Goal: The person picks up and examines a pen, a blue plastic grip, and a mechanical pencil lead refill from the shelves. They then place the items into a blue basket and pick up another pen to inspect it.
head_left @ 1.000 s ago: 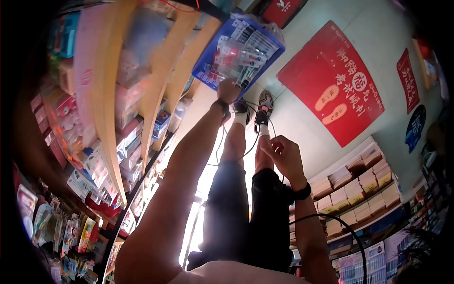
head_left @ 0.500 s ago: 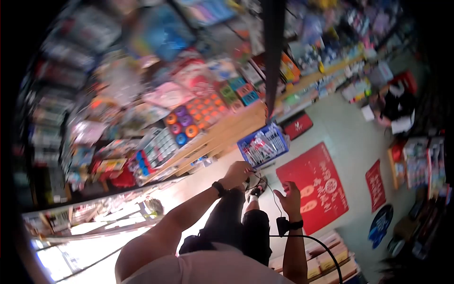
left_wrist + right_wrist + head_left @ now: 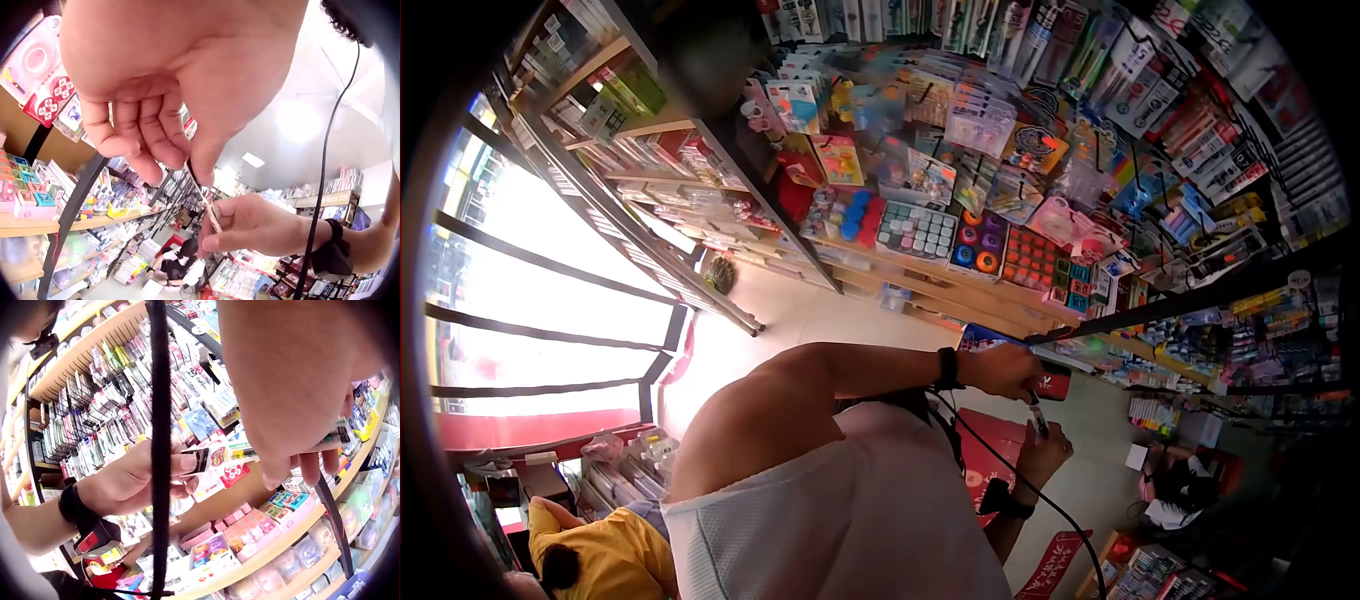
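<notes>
A slim packaged item, perhaps a pen, spans the two hands in the head view. My left hand pinches one end between thumb and fingers; this grip shows in the left wrist view. My right hand holds the other end, its fingers curled round it. In the right wrist view the clear pack has a black end under the left thumb, and its far end shows past the right fingers.
Display shelves carry small boxed and hanging goods. Below the hands are a blue basket, partly hidden, and a red floor mat. A black cable crosses near the right arm. A person in yellow is at lower left.
The head view has turned toward the shelves and window. My left hand has left the basket and is raised with the pack; my right hand has come to it and grips its other end.
</notes>
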The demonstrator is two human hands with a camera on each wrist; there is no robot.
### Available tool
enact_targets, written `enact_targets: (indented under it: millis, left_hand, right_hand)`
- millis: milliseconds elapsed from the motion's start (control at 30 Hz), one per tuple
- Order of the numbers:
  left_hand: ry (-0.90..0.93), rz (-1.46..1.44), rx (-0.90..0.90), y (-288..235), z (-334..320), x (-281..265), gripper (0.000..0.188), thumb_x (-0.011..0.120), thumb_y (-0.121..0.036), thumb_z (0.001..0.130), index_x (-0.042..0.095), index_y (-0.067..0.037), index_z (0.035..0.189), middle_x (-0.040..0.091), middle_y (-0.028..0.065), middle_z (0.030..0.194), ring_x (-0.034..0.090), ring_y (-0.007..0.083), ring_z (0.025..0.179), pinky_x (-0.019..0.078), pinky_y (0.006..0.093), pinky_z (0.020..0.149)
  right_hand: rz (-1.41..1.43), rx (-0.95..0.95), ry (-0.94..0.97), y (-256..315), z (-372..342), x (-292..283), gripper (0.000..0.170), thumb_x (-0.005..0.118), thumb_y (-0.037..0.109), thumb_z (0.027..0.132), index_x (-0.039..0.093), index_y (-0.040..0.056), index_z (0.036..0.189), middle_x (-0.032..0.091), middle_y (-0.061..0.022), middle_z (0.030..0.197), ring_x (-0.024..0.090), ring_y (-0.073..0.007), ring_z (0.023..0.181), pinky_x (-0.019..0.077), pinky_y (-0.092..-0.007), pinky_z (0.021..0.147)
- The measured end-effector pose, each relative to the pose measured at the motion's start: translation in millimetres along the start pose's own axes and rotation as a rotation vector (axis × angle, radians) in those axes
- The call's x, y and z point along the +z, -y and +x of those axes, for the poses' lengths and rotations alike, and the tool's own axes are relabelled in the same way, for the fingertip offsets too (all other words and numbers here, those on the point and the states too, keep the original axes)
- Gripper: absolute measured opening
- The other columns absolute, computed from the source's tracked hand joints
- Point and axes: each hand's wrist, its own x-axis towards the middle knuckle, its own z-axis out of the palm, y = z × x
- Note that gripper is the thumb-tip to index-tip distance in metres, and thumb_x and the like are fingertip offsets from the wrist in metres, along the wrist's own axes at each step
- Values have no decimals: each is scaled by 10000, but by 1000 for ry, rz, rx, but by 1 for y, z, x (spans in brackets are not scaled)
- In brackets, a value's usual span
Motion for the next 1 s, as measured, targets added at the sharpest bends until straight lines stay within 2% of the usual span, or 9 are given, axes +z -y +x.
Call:
enact_targets:
  millis: [67,133,167,233,333,633,733,833,1000]
  left_hand:
    - [-49,-55,-16,2,-10,-16,246,810,-244,757,676,-56,844,672,90,811,662,281,814,508,411,713]
    - [-122,-103,-51,17,-18,-29,265,813,-259,770,694,-44,869,684,86,807,666,266,802,514,388,717]
    - [-131,-124,28,23,-20,-39,252,807,-245,795,701,-27,866,694,83,802,672,237,804,523,358,714]
    - [-142,-192,-151,22,-40,-67,198,792,-206,820,710,-28,849,701,65,802,672,202,805,525,330,705]
    - [-189,-257,-190,43,-60,-93,153,781,-166,831,718,-30,865,705,58,821,671,184,791,526,314,701]
    - [-271,-208,17,48,-89,-175,74,695,-55,875,723,-19,934,706,83,880,652,206,797,508,320,688]
    - [-293,-161,-45,37,-100,-196,59,694,-50,883,691,-10,925,679,81,875,655,213,816,506,325,691]
    - [-391,-196,58,23,-108,-223,94,669,-40,895,630,1,970,680,126,873,670,259,823,517,356,690]
    - [-517,-356,199,-13,-116,-284,104,598,51,917,600,41,1021,629,97,979,637,170,895,535,311,766]
  right_hand:
    - [121,98,10,22,0,-4,207,729,159,844,607,-8,862,562,-183,663,569,-346,607,467,-414,589]
    - [234,82,-31,43,0,4,207,729,161,849,611,-9,869,574,-176,676,579,-324,620,470,-398,606]
    - [336,30,-46,51,2,0,207,729,163,854,615,-10,875,586,-170,688,588,-302,633,474,-382,624]
    - [389,70,34,76,9,-5,181,680,154,902,628,-19,910,631,-153,734,624,-246,676,477,-342,648]
    - [601,114,148,104,17,11,188,563,132,987,633,-34,934,672,-88,766,630,-156,723,474,-296,683]
    - [513,103,84,170,49,-3,197,611,128,951,668,-31,850,647,-84,671,591,-121,600,425,-282,563]
    - [471,70,140,173,62,-8,196,627,117,930,661,-34,810,628,-84,636,574,-114,564,409,-287,528]
    - [427,-28,225,196,81,-20,172,654,134,922,674,-13,835,621,-94,652,547,-118,559,406,-271,527]
    - [661,-121,303,269,116,-31,185,626,88,949,648,-33,810,622,-67,637,545,-90,542,415,-249,538]
